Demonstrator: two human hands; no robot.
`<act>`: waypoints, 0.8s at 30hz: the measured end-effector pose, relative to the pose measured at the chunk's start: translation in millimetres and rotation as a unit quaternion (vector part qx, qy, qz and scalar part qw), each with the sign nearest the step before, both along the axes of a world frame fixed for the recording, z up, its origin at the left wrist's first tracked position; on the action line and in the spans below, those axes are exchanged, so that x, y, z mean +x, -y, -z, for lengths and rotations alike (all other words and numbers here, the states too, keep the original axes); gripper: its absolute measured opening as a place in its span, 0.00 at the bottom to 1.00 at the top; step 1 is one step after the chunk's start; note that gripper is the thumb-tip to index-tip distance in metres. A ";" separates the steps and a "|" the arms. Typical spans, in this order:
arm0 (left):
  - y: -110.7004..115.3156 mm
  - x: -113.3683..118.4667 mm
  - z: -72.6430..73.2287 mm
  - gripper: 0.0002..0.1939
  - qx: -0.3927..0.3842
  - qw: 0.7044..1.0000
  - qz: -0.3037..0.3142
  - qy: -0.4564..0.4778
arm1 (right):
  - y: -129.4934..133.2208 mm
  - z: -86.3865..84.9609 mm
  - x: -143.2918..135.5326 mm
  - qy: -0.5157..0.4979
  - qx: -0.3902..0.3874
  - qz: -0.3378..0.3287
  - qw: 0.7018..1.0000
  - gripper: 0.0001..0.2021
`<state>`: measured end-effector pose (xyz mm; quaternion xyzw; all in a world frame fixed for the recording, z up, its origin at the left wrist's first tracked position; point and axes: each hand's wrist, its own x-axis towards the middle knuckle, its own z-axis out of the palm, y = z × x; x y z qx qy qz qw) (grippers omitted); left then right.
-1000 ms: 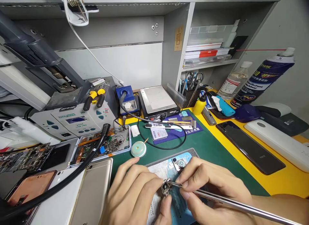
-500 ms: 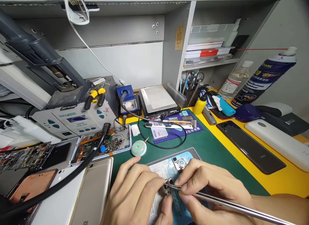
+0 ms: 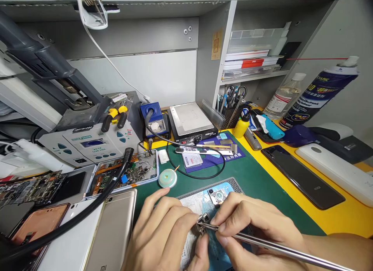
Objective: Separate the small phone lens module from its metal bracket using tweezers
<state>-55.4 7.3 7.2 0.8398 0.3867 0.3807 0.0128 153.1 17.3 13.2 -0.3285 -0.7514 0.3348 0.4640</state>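
Observation:
Between the thumb and index finger of my left hand (image 3: 166,236) sits a small silvery metal part (image 3: 203,218) with square openings, perhaps a camera bracket. My right hand (image 3: 253,228) is closed in a pen-like grip around a slim metal tool (image 3: 271,245) with a fine pointed tip. That tip touches or lies just over the part; which one I cannot tell. Beneath both hands is a blue and white work pad (image 3: 229,187), with another small component (image 3: 217,196) on its upper area. My fingers hide much of the pad.
On the left lie a gold phone back (image 3: 115,224), a tray of small parts (image 3: 157,174) and a thick black hose (image 3: 96,205). A round mint-coloured disc (image 3: 167,179) rests beyond my left hand. A dark phone (image 3: 303,178) lies right, near a spray can (image 3: 319,94).
The tool's tip has shifted very slightly at the metal part, and the part appears a little turned. Both hands stay in nearly the same place.

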 end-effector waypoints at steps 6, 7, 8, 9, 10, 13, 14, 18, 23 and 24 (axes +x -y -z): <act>-0.9 0.2 -0.1 0.12 0.000 1.000 -0.001 0.003 | 0.8 0.2 2.8 -0.001 -0.008 -0.010 1.000 0.16; -1.2 0.3 -0.1 0.11 0.000 1.000 -0.003 0.004 | 0.8 0.6 3.5 -0.001 -0.008 -0.012 1.000 0.16; -1.4 0.4 -0.2 0.11 0.000 1.000 -0.005 0.005 | 0.7 0.9 3.9 0.000 -0.006 -0.014 1.000 0.16; -1.6 0.4 -0.4 0.11 0.000 1.000 -0.008 0.007 | 0.7 1.1 4.1 0.001 -0.004 -0.015 1.000 0.16; -1.7 0.4 -0.7 0.11 0.000 1.000 -0.008 0.007 | 0.7 1.3 4.1 0.000 -0.001 -0.014 1.000 0.16; -1.8 0.0 -1.7 0.11 0.006 1.000 -0.011 0.007 | 1.2 1.2 3.4 -0.005 0.002 -0.013 1.000 0.16; -1.7 -0.4 -1.9 0.11 0.007 1.000 -0.011 0.006 | 1.4 1.1 3.1 -0.005 0.002 -0.015 1.000 0.16; -1.9 -1.9 -2.1 0.12 0.002 1.000 -0.008 -0.001 | 1.6 0.3 2.0 -0.002 0.008 -0.019 1.000 0.16; -2.5 -2.2 -2.0 0.12 -0.001 1.000 -0.002 -0.001 | 0.9 1.2 2.1 -0.002 0.003 -0.018 1.000 0.16; -2.4 -2.2 -2.2 0.12 -0.003 1.000 -0.004 0.001 | 1.2 1.6 2.4 -0.002 0.006 -0.017 1.000 0.17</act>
